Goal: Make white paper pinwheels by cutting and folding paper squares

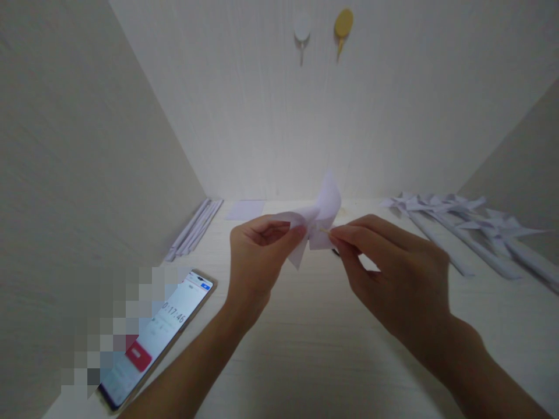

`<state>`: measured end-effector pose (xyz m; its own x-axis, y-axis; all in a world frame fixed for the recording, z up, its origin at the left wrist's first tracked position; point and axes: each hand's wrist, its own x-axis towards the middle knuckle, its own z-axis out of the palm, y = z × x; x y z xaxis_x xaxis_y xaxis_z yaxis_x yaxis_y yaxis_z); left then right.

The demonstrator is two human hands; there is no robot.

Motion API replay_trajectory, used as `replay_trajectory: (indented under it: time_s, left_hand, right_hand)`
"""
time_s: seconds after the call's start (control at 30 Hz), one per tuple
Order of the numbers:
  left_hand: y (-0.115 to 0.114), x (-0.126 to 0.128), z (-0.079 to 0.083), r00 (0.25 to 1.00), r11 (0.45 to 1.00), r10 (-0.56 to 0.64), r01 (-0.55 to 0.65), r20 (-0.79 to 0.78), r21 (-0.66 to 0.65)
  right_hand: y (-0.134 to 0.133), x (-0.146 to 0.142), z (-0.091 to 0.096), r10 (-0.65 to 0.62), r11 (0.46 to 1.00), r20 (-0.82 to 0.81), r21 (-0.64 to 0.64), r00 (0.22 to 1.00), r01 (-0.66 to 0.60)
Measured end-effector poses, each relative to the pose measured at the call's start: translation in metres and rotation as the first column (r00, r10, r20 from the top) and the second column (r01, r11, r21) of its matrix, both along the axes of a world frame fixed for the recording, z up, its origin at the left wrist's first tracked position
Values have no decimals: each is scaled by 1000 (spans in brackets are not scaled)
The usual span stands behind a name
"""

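A white paper pinwheel (328,201) with curled blades is held up above the middle of the table. My left hand (253,256) is closed on it, pinching its centre between thumb and fingers. From the other side my right hand (397,279) pinches a thin, pale yellow stick like a toothpick (324,230) between thumb and forefinger. The stick's far end meets the pinwheel near its centre; whether it passes through the paper is hidden. Behind the right fingertips, part of a dark curved item (335,252) shows, too covered to name.
Rolled white paper sticks (194,230) lie at the back left, beside a flat paper square (245,209). Several pinwheels on paper sticks (454,212) are heaped at the right. A phone (161,337) showing a timer lies front left. Two hooks (344,23) hang on the back wall.
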<state>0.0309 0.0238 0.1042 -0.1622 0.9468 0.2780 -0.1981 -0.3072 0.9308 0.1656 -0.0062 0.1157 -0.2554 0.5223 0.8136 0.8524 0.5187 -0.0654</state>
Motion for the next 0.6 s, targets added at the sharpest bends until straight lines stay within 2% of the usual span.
replay_trajectory:
  time_s: [0.23, 0.47, 0.6]
  left_hand:
    - [0, 1, -1, 997, 998, 64, -65, -40, -13]
    - [-2, 2, 0, 998, 999, 33, -33, -51, -3]
    - [-3, 3, -1, 996, 997, 67, -65, -61, 39]
  right_hand:
    - [0, 2, 0, 8, 1000, 2, -1, 1000, -8]
    - [1, 2, 1, 19, 1000, 3, 0, 1000, -19]
    - [0, 2, 1, 27, 1000, 11, -1, 1000, -27]
